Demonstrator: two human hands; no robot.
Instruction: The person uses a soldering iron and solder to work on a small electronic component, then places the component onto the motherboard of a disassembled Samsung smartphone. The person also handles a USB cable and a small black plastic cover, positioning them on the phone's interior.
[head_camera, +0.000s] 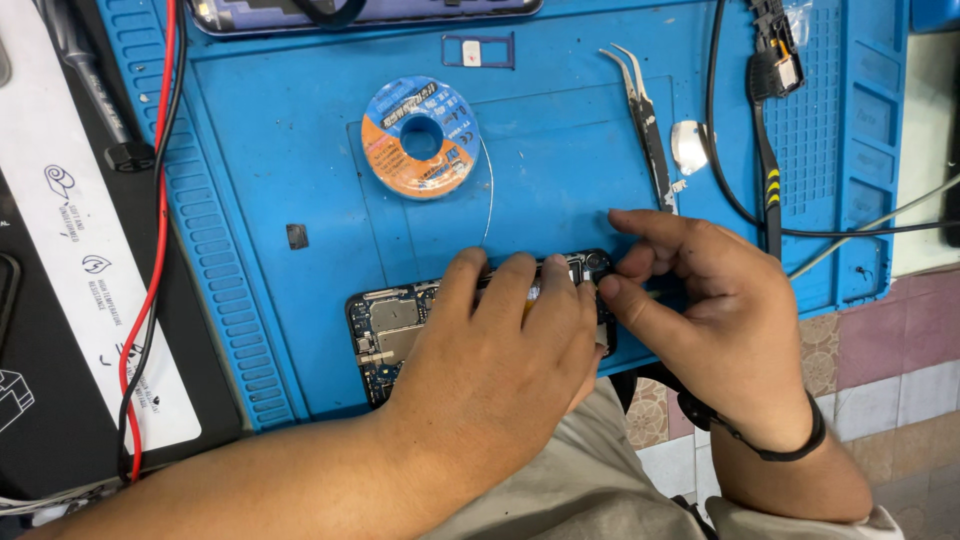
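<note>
An opened phone (392, 328) with its circuit board bared lies near the front edge of a blue work mat (300, 170). My left hand (490, 360) lies flat over the phone's middle, fingers pressing it down. At the phone's right end, my right hand (705, 300) pinches near the camera corner (590, 265) with thumb and forefinger. Whether a small part sits between those fingers is hidden.
A solder wire spool (420, 135) sits mid-mat, its wire trailing toward the phone. Tweezers (645, 125) and a black tool with yellow bands (768, 150) lie at the right. A SIM tray (478, 50) and another phone (360, 12) are at the back. Red and black cables (150, 280) run along the left.
</note>
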